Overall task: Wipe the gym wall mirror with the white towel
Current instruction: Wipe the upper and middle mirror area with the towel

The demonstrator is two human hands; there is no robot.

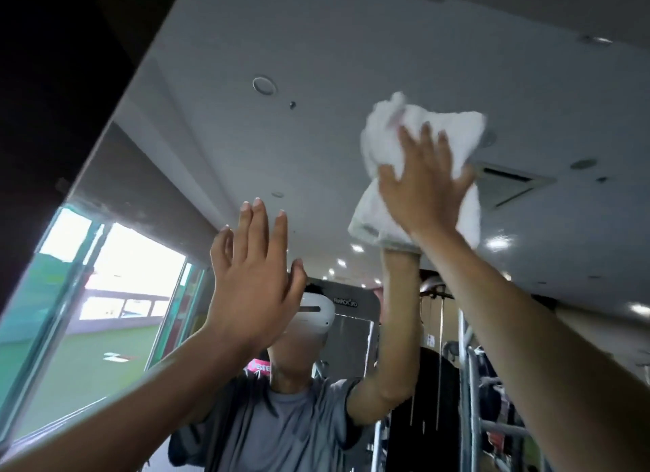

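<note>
White towel (390, 137) is bunched under the right hand (422, 187), whose spread fingers press it to the mirror (316, 67), high up and well in from its left edge. The left hand (253, 281) is raised nearby, fingers straight, holding nothing; whether it touches the mirror I cannot tell. Wiping well likely needs even palm pressure and overlapping strokes. The towel's long axis runs roughly up-down, loose end lowest.

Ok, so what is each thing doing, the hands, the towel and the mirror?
towel: bunched up, pressed on the mirror
right hand: fingers spread, pressing the towel
left hand: open, fingers straight, holding nothing
mirror: towel against it, high up
</note>
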